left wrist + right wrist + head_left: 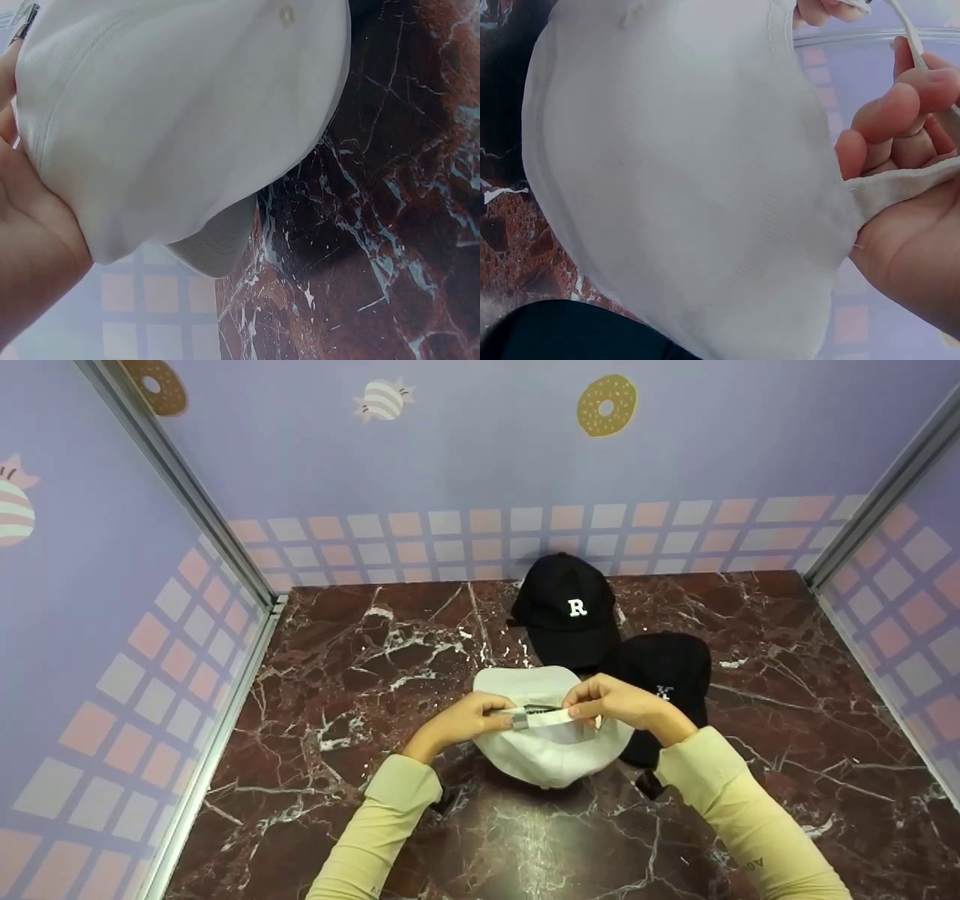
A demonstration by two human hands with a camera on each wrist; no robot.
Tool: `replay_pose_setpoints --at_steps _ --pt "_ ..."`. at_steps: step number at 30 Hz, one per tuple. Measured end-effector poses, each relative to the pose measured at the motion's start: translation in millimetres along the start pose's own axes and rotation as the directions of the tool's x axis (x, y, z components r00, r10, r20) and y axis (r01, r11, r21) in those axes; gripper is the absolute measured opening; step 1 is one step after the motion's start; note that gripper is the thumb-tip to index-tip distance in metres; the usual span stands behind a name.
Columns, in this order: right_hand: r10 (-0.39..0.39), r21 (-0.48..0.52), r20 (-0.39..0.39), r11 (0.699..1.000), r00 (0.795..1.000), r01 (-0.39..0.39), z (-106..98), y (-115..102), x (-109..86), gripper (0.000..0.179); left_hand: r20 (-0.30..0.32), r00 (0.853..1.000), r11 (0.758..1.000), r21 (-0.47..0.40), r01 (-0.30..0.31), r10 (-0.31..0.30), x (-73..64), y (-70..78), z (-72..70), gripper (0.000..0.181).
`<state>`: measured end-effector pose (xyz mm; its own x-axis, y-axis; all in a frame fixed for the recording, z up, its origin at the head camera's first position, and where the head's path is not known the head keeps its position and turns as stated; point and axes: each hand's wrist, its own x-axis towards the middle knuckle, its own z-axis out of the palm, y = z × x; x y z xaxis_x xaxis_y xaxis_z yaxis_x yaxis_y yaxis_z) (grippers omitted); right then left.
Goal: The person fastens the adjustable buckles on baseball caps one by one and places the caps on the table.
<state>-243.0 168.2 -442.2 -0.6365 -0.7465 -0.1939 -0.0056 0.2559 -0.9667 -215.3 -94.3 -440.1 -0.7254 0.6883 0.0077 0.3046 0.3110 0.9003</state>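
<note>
A white baseball cap (555,761) is held between both hands, its brim (517,681) pointing toward the back wall. My left hand (459,721) pinches the cap's back strap beside the metal buckle (519,720). On the other side, my right hand (622,705) pinches the white strap (555,718) between thumb and fingers. In the right wrist view, part of the strap (900,189) crosses the right palm (915,240), whose fingers are curled. The cap's white crown (180,135) fills much of the left wrist view and hides the left fingertips in part.
Behind the white cap, a black cap (566,600) with a white R stands near the back wall. Another black cap (667,667) lies to the right, partly behind my right hand. The dark red marbled tabletop (360,675) is bounded by patterned walls (450,457).
</note>
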Motion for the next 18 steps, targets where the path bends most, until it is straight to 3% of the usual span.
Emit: replay_pose_setpoints --at_steps 10,18 --pt "0.011 -0.051 -0.028 0.999 1.0 -0.012 1.1 -2.0 1.4 0.023 0.0 0.999 0.998 -0.046 0.039 -0.039 -0.1 1.5 1.1 0.02" --pt "-0.004 -0.028 0.007 1.0 1.0 0.004 1.4 0.0 1.8 0.024 0.011 1.0 0.999 -0.046 0.027 -0.027 -0.3 1.2 0.9 0.02"
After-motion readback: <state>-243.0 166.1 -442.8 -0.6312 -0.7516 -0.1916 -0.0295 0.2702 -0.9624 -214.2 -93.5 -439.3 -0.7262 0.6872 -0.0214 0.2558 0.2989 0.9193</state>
